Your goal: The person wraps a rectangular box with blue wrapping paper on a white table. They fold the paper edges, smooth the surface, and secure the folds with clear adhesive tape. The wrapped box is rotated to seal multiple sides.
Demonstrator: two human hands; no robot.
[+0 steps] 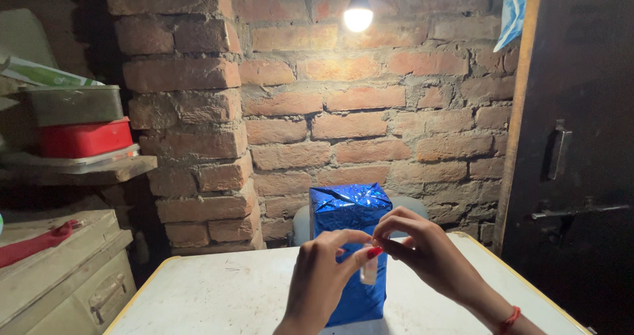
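A box wrapped in shiny blue foil paper stands upright on the white worktop, near its middle and close to the brick wall. Both hands are raised in front of it: the left hand and the right hand meet at a small strip of clear tape, each grip pinched together on it, fingertips nearly touching, just in front of the box face. The tape looks light, limp and sticky, likely to curl or cling to itself, so it is best held by its ends as it is now. The box seems stiff under the wrap, but the foil is thin, slippery and creases easily; holding it by its flat sides or edges would probably be safest. The worktop is flat, pale and scuffed, with a yellowish rim. The room is dim, lit by one bare bulb high on the wall. To the left a shelf carries a red container under a grey one, above a dusty cabinet. A dark door with a latch stands to the right.
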